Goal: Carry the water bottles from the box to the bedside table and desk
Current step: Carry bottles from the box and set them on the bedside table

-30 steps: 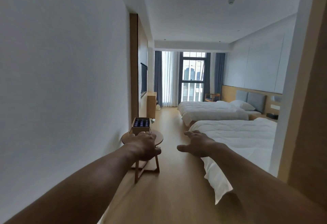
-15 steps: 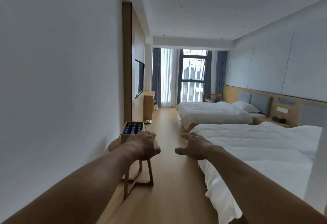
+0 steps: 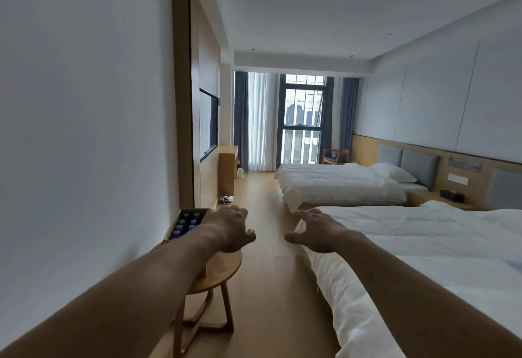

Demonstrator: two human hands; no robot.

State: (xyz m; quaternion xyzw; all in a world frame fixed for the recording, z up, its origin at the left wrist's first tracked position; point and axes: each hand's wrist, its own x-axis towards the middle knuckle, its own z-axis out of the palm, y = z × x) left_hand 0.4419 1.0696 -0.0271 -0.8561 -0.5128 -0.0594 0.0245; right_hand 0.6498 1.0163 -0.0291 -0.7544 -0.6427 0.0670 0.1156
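Note:
A cardboard box (image 3: 176, 223) with several blue-capped water bottles (image 3: 186, 223) stands on a round wooden side table (image 3: 223, 275) by the left wall. My left hand (image 3: 228, 229) reaches forward above the table, just right of the box, fingers relaxed and holding nothing. My right hand (image 3: 316, 230) is stretched out beside it, over the near bed's corner, fingers spread and empty. The bedside table (image 3: 432, 198) sits between the two beds at the right. A wooden desk (image 3: 228, 168) stands against the left wall near the window.
Two white beds, the near one (image 3: 423, 258) and the far one (image 3: 339, 185), fill the right side. A wooden floor aisle (image 3: 262, 216) runs between them and the left wall. A small black object (image 3: 451, 195) lies on the bedside table. A chair (image 3: 336, 157) stands by the window.
I have moved forward into the room; the side table and box are nearer and lower left in view. Both hands stay outstretched and empty.

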